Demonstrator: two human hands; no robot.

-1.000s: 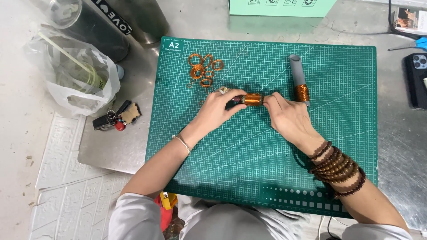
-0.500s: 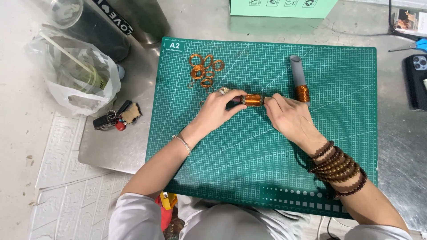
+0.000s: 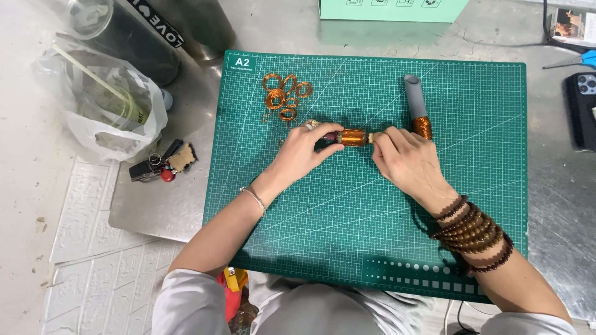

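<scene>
Both hands hold a short rod wound with copper wire (image 3: 352, 137) just above the green cutting mat (image 3: 472, 217). My left hand (image 3: 304, 149) grips its left end, and my right hand (image 3: 402, 160) pinches its right end. A grey tube with a copper coil at its lower end (image 3: 417, 110) lies on the mat just beyond my right hand. Several loose copper wire rings (image 3: 284, 94) lie on the mat beyond my left hand. My right wrist wears dark wooden bead bracelets (image 3: 475, 234).
A plastic bag with a cup and straw (image 3: 105, 102) and a bunch of keys (image 3: 158, 165) lie left of the mat. A dark bag (image 3: 155, 31) and a mint green box (image 3: 391, 9) stand at the back. A phone (image 3: 582, 105) lies at the right edge.
</scene>
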